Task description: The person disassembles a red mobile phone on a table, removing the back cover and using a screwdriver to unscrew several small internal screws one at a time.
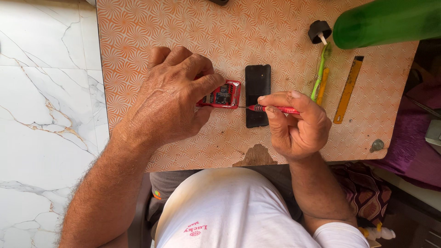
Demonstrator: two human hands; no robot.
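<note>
My left hand (172, 96) presses down on a small red phone body (223, 94) with its circuit board exposed, covering its left half. My right hand (296, 124) pinches a thin red screwdriver (275, 109), whose metal tip touches the lower right corner of the red body. A black phone cover (257, 87) lies flat on the table just right of the red body, partly under the screwdriver.
The small table (183, 27) has an orange swirl pattern and a chipped front edge (256, 157). A green toothbrush (320, 71), yellow ruler (349, 89), black cap (319, 31), green bottle (386, 20) and a coin (377, 145) sit at the right. White marble floor (46, 115) lies left.
</note>
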